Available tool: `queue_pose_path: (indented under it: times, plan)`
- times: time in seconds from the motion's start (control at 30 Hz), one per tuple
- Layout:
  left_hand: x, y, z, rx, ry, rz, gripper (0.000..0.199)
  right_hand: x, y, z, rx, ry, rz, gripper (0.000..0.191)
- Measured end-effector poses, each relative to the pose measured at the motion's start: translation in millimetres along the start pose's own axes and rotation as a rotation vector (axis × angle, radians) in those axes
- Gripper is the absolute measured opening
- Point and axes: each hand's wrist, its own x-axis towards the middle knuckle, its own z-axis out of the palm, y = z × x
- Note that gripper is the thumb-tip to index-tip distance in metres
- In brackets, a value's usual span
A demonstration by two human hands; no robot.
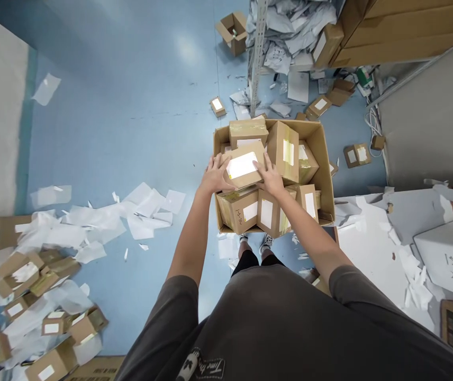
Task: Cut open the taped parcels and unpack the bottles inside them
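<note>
Between my two hands is a small cardboard box [232, 153] with a white label on its top. My left hand [215, 174] grips its left end, thumb and fingers spread along the edge. On the opposite end, my right hand [269, 175] presses with its thumb near the label. The box sits among other labelled boxes in a large open carton [328, 174]. A taller taped box [283, 151] stands right of it, and another taped box [248, 128] lies behind. Nearer my body are a box with handwriting [238, 211] and a labelled box [269, 211].
A metal rack post [257, 58] rises just behind the carton, beside shelves of grey bags [290, 26]. An open box [233, 33] and a small box [217, 106] lie on the blue floor. Paper sheets [91, 219] and discarded boxes [52, 323] litter the left side.
</note>
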Motion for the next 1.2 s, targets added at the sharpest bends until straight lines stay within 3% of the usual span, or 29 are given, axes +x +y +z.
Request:
queue_pose_path:
  times: [0.17, 0.3, 0.5, 0.73, 0.83, 1.03, 1.2]
  plan:
    - [-19, 13, 0.9, 0.080, -0.008, 0.017, 0.165, -10, -6, 1, -0.045, 0.031, 0.004, 0.110]
    - [-20, 21, 1.1, 0.100, -0.011, 0.005, 0.159, -14, -8, 1, -0.084, 0.032, 0.014, 0.111]
    - [-23, 23, 0.8, 0.071, 0.022, 0.044, 0.155, -13, -10, -2, -0.163, 0.003, 0.014, 0.123]
    - [-37, 28, -1.4, 0.093, 0.029, 0.137, 0.150, 14, -7, -16, -0.296, -0.056, -0.272, 0.161]
    - [-44, 27, -4.7, 0.098, 0.043, 0.151, 0.149, 22, -10, -19, -0.313, -0.091, -0.337, 0.167]
    - [-62, 32, -29.9, 0.110, 0.041, 0.205, 0.140, 4, -25, -37, -0.304, -0.043, -0.352, 0.165]
    - [-72, 67, -62.6, 0.144, 0.088, 0.322, 0.138, -42, -27, -85, -0.286, 0.081, -0.273, 0.156]
